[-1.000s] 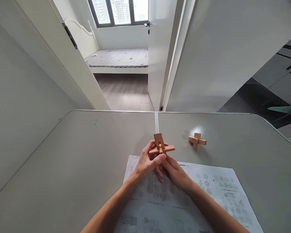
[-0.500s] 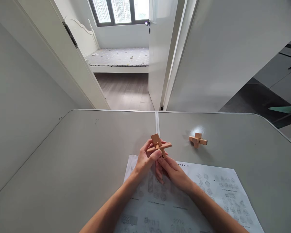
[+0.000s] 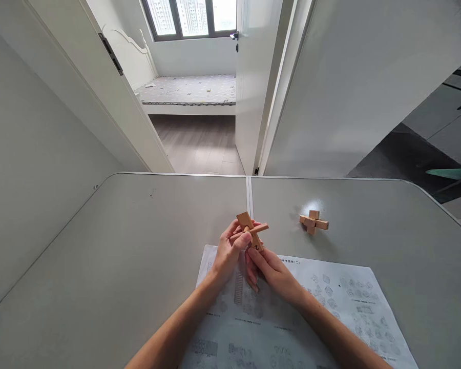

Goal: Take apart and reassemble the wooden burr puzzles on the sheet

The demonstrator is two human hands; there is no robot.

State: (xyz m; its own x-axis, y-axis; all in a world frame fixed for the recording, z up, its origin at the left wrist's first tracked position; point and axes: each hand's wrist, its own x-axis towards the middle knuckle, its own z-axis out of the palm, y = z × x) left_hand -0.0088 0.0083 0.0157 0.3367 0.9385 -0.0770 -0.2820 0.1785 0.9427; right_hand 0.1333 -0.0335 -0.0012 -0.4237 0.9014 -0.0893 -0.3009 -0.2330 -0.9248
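Note:
Wooden puzzle pieces, a flat one crossed by a thinner stick, are held up over the top edge of a printed sheet. My left hand is closed on them, its thumb pressing near the crossing. The lower end of the flat piece, with a dark mark on it, is pinched by my right hand, whose other fingers curl underneath. To the right, a cross-shaped wooden block assembly rests on the table.
The grey table has a seam running down its middle from the far edge. Beyond it are an open door, a bed and a window. Cabinets stand at the far right.
The held pieces have shifted slightly left and tilted, showing more of the dark mark. My left thumb has moved a little up and left.

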